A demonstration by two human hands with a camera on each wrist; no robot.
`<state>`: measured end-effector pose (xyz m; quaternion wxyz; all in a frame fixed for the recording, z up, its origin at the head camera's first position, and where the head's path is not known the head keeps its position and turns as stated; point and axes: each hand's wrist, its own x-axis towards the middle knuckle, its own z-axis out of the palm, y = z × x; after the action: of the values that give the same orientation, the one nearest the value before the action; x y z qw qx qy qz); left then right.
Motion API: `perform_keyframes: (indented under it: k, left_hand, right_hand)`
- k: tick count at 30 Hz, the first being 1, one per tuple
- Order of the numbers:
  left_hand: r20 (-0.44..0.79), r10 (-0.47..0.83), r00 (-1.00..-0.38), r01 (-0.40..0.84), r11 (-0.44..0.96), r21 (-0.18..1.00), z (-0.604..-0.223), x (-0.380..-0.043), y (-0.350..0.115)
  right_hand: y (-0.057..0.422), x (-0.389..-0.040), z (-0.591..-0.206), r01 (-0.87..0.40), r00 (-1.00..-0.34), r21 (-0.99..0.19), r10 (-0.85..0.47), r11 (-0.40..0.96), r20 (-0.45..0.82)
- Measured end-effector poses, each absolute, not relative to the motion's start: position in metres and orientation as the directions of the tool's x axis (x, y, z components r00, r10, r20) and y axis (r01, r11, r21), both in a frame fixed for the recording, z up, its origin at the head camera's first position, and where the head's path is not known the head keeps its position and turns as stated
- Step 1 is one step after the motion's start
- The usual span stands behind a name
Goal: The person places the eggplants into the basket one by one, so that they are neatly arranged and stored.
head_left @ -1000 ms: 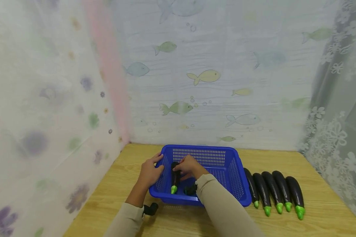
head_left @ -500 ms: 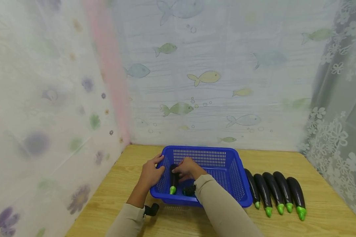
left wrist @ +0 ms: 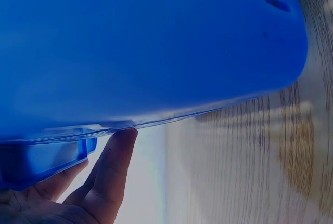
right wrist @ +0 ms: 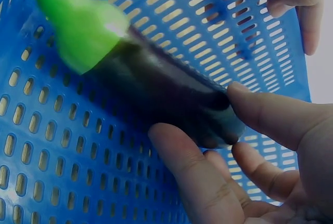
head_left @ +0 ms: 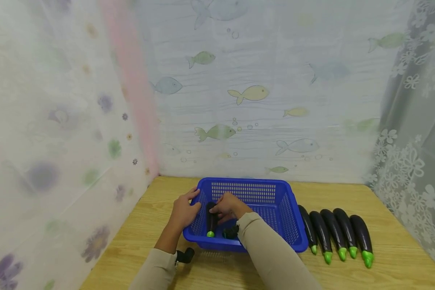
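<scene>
Inside the blue plastic basket (head_left: 244, 181), an eggplant (head_left: 212, 224) with a bright green stem end lies along the left wall, the stem toward the person. My right hand (head_left: 228, 206) pinches its dark far end between thumb and fingers. The right wrist view shows this eggplant (right wrist: 151, 86) against the slotted basket floor, thumb on one side and fingers on the other. My left hand (head_left: 183, 210) holds the basket's left rim. From the left wrist, its fingers (left wrist: 115, 169) show at the basket edge, with part of the hand hidden behind the rim.
Several more eggplants (head_left: 334, 231) lie side by side on the wooden table (head_left: 137, 241), right of the basket, stems toward the person. Curtains with fish (head_left: 253, 93) and flower patterns hang behind and at both sides.
My right hand and the pinched eggplant have shifted slightly left, closer to the basket's left wall. The left hand stays on the rim, and the row of eggplants is unchanged.
</scene>
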<state>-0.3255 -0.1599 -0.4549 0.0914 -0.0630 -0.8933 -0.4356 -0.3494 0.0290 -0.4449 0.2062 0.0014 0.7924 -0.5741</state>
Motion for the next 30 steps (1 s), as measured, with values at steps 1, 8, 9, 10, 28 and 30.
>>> perform_keyframes:
  k: [1,8,9,10,28,30]
  left_hand:
    - [0.221,0.035,-0.975,0.196,0.613,0.765,-0.455,-0.326,-0.160]
    - [0.227,0.035,-0.973,0.200,0.615,0.763,-0.456,-0.328,-0.160]
    - [0.232,0.037,-0.972,0.205,0.617,0.759,-0.457,-0.328,-0.161]
    - [0.234,0.037,-0.972,0.206,0.619,0.758,-0.457,-0.328,-0.161]
    - [0.200,0.039,-0.979,0.182,0.606,0.774,-0.454,-0.327,-0.161]
    - [0.200,0.038,-0.979,0.182,0.604,0.776,-0.453,-0.327,-0.162]
  right_hand:
    - [0.029,-0.350,-0.445,0.240,-0.914,-0.910,-0.237,0.339,-0.330]
    - [0.030,-0.352,-0.444,0.248,-0.907,-0.908,-0.249,0.339,-0.341]
    - [0.030,-0.352,-0.444,0.248,-0.906,-0.908,-0.250,0.339,-0.341]
    - [0.030,-0.352,-0.444,0.248,-0.907,-0.908,-0.249,0.338,-0.340]
    - [0.030,-0.350,-0.434,0.207,-0.936,-0.903,-0.193,0.377,-0.295]
    - [0.029,-0.350,-0.433,0.197,-0.942,-0.905,-0.183,0.377,-0.282]
